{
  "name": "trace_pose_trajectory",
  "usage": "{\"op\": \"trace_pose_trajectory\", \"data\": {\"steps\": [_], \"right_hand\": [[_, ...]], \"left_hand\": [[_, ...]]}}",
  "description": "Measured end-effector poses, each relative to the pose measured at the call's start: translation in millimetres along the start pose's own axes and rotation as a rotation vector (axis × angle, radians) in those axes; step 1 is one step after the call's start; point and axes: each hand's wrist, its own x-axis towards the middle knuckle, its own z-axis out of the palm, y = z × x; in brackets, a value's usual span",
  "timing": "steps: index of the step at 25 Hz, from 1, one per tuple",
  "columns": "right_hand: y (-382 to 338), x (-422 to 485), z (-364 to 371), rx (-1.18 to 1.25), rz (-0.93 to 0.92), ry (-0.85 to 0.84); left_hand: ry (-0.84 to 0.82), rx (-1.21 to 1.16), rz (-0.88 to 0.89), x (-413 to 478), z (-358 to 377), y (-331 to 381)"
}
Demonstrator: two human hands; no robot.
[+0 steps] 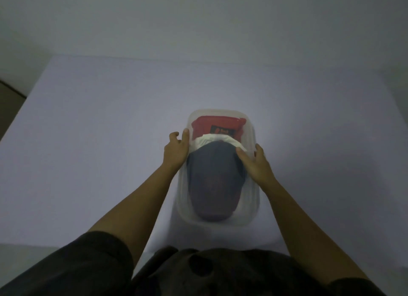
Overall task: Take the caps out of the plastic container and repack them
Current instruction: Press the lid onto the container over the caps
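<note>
Lengthwise away from viewer, plastic container (250,128), blue cap (212,181) inside, left hand (175,152) and right hand (257,165) spread against its walls.

Both bare forearms stretch toward 12 o'clock. The left hand (176,151) shows loosely curled fingers; the right hand (257,164) lies spread, thumb toward 11 o'clock.
</note>
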Motion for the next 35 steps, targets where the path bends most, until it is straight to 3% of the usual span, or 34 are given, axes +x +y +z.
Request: {"op": "trace_pose_trajectory", "data": {"steps": [10, 16, 23, 35], "right_hand": [[41, -76, 17, 0.237, -0.023, 0.03], [42, -77, 25, 0.048, -0.002, 0.156], [43, -77, 25, 0.041, -0.002, 0.19], [42, -80, 22, 0.083, -0.011, 0.157]], "left_hand": [[-0.043, -0.159, -0.154, -88, 7, -63], [0.045, -0.051, -0.055, -97, 15, -59], [0.099, -0.017, -0.036, -97, 17, -59], [-0.164, -0.404, 0.027, -113, 4, -91]]}}
